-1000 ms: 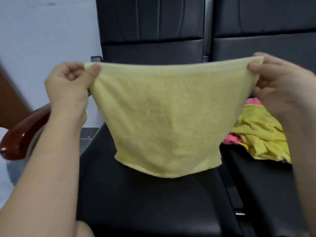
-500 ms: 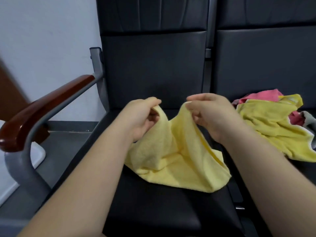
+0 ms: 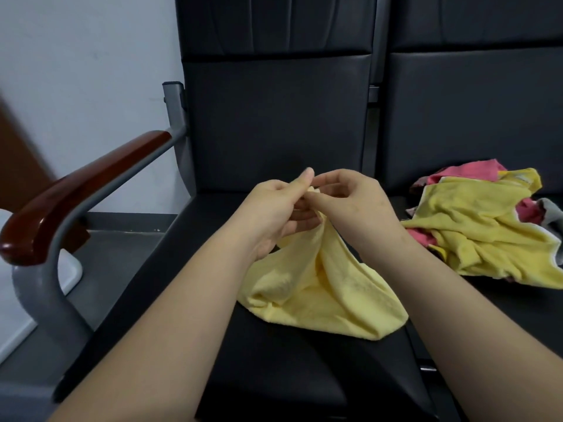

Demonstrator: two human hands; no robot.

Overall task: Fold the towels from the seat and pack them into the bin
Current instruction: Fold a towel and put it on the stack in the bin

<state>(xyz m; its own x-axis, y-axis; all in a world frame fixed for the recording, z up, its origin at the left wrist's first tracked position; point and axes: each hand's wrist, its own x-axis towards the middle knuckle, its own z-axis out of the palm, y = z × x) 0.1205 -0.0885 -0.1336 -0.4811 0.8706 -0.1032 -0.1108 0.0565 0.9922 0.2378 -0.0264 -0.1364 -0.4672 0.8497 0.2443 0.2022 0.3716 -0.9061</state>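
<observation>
1. Yellow terry cloth hangs from a very small hold. Our left hand (image 3: 274, 214) and right hand (image 3: 356, 205) meet over the middle of the black seat (image 3: 274, 367). Each pinches an upper corner of the pale yellow towel (image 3: 332, 303), and the two corners are pressed together between our fingertips.
2. That pinch is the first risk. If one hand takes over both corners, a corner could slip free and the half-fold would fall open.
3. The lower part of the towel is slumped on the cushion in loose ridges. Laid down as it is, we judge the edges would not line up and the fold would come out skewed.
4. The unfolded towel pile (image 3: 478, 239) lies on the next seat to the right, near our towel but apart from it. A careless sweep to the right could drag the two together.
5. The towel itself is soft and nappy, in a paler yellow than the pile's yellow piece. It drops from the pinch in two rounded lobes with a deep crease between them, and its bottom edge rests on the seat toward the near right.
6. A white rounded object (image 3: 21, 303) sits low on the left behind the wooden armrest (image 3: 82, 190). It may be the bin, but most of it is out of view and we cannot tell.
</observation>
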